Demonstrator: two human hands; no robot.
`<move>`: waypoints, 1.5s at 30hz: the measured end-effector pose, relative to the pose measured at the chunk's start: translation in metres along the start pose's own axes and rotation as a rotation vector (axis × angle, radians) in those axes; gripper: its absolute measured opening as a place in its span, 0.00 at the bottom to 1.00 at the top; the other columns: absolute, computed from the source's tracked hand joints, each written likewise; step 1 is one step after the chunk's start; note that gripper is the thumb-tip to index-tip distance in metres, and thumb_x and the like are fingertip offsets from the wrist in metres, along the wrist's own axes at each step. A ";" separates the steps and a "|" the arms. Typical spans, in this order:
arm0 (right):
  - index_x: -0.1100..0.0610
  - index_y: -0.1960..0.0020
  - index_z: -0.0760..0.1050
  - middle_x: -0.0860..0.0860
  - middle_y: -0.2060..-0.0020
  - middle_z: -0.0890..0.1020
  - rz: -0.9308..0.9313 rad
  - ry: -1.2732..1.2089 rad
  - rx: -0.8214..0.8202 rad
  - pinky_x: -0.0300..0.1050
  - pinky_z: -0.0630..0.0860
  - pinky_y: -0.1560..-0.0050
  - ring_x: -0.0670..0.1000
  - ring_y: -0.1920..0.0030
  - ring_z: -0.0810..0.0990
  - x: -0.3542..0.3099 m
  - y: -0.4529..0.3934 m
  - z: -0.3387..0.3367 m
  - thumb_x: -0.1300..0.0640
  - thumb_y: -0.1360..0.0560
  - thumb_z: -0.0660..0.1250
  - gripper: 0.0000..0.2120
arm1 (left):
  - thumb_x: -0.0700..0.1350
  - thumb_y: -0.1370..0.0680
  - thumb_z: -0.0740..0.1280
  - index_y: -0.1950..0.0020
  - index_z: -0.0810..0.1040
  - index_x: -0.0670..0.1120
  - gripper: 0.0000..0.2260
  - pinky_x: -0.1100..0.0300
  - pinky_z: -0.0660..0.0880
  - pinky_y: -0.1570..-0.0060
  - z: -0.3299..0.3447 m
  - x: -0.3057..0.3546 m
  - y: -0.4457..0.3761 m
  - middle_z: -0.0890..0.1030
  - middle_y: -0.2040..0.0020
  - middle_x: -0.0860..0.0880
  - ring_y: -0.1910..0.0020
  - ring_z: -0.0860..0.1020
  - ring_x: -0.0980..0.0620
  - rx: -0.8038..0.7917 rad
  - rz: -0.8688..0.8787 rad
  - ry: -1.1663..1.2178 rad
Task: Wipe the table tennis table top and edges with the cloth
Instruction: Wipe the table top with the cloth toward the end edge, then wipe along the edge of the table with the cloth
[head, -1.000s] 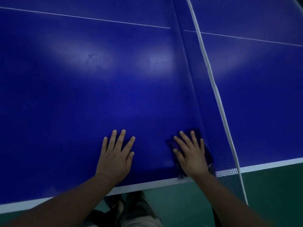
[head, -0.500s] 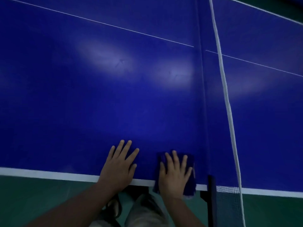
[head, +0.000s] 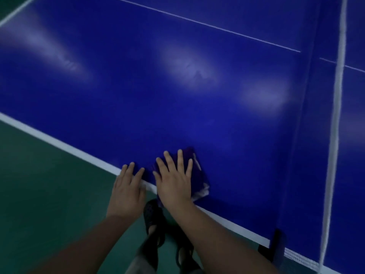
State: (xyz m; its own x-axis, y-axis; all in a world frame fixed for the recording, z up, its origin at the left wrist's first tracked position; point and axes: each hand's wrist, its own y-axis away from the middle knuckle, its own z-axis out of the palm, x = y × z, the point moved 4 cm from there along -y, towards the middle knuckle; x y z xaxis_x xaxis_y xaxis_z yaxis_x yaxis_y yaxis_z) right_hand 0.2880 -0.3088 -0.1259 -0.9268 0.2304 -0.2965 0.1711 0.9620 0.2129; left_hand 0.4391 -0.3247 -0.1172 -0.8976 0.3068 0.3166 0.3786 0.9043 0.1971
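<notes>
Now right hand [head: 173, 180], fingers straight and spread, is pressing the blue cloth [head: 198, 175] onto the table [head: 177, 107] near its white edge; left hand [head: 127, 186] is lying flat on that edge, holding nothing.

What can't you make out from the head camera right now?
- Cloth: mostly hidden under the right hand; its full size and folds are unclear.
- Table edge: the stretch under the left hand and right hand is covered.
- Net: its top runs off the frame's upper edge.
- Dust or smears on the table top: the dim, blurred view and glare patches mask them.
</notes>
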 end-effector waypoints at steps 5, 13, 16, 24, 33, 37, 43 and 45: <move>0.47 0.20 0.57 0.47 0.19 0.53 -0.160 0.001 -0.059 0.65 0.37 0.24 0.58 0.20 0.40 -0.045 -0.046 -0.003 0.41 0.16 0.47 0.25 | 0.48 0.22 0.57 0.24 0.66 0.44 0.26 0.41 0.55 0.25 -0.015 -0.027 0.016 0.60 0.21 0.41 0.21 0.54 0.41 0.066 -0.207 0.024; 0.46 0.23 0.63 0.46 0.21 0.58 -0.591 0.135 -0.167 0.66 0.41 0.23 0.58 0.20 0.43 -0.108 -0.050 0.015 0.43 0.15 0.51 0.22 | 0.46 0.19 0.63 0.22 0.62 0.46 0.26 0.46 0.48 0.24 -0.016 -0.059 0.088 0.58 0.21 0.43 0.21 0.53 0.43 0.060 -0.489 0.107; 0.47 0.25 0.66 0.45 0.23 0.62 -0.710 0.161 -0.220 0.66 0.41 0.24 0.56 0.20 0.45 -0.111 -0.026 0.016 0.45 0.15 0.52 0.20 | 0.47 0.19 0.63 0.23 0.65 0.44 0.25 0.49 0.53 0.24 -0.015 -0.063 0.113 0.61 0.22 0.42 0.22 0.57 0.44 0.041 -0.543 0.227; 0.48 0.24 0.65 0.44 0.22 0.61 -0.753 -0.078 -0.464 0.65 0.45 0.23 0.52 0.19 0.46 -0.123 0.097 0.006 0.50 0.16 0.56 0.20 | 0.65 0.21 0.58 0.39 0.81 0.46 0.26 0.53 0.75 0.44 -0.034 -0.009 0.162 0.83 0.41 0.42 0.46 0.83 0.46 0.108 -0.916 1.892; 0.35 0.22 0.36 0.38 0.20 0.40 -0.345 -0.531 -0.378 0.46 0.46 0.22 0.40 0.22 0.37 -0.073 0.232 -0.071 0.29 0.31 0.68 0.51 | 0.43 0.26 0.67 0.52 0.85 0.38 0.11 0.54 0.82 0.62 -0.039 0.031 0.267 0.84 0.49 0.38 0.59 0.84 0.44 -0.148 -0.829 2.187; 0.38 0.21 0.37 0.43 0.33 0.74 0.201 -1.021 -0.656 0.53 0.70 0.28 0.47 0.33 0.75 -0.040 0.259 -0.081 0.43 0.28 0.73 0.52 | 0.39 0.25 0.65 0.48 0.84 0.39 0.10 0.54 0.83 0.62 -0.049 0.063 0.282 0.85 0.49 0.39 0.58 0.85 0.45 -0.030 -0.752 2.365; 0.35 0.24 0.54 0.53 0.45 0.85 0.147 -1.061 -0.601 0.52 0.82 0.47 0.54 0.45 0.85 -0.018 0.253 -0.112 0.69 0.28 0.74 0.48 | 0.32 0.21 0.63 0.31 0.69 0.64 0.29 0.51 0.82 0.51 -0.055 0.075 0.290 0.83 0.40 0.49 0.45 0.83 0.43 0.138 -0.597 1.982; 0.43 0.28 0.68 0.53 0.42 0.84 0.082 -1.016 -0.614 0.47 0.83 0.51 0.52 0.45 0.84 -0.011 0.246 -0.122 0.68 0.27 0.74 0.35 | 0.28 0.24 0.65 0.34 0.76 0.55 0.26 0.52 0.81 0.47 -0.053 0.080 0.290 0.82 0.39 0.46 0.44 0.83 0.45 0.091 -0.566 1.874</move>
State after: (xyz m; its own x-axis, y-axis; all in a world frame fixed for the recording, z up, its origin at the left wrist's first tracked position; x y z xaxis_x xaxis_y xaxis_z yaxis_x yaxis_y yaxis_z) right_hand 0.2996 -0.0923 0.0437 -0.1842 0.5651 -0.8042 -0.2273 0.7715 0.5942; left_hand 0.4890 -0.0537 0.0144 0.4638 -0.5696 0.6786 0.1151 0.7982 0.5913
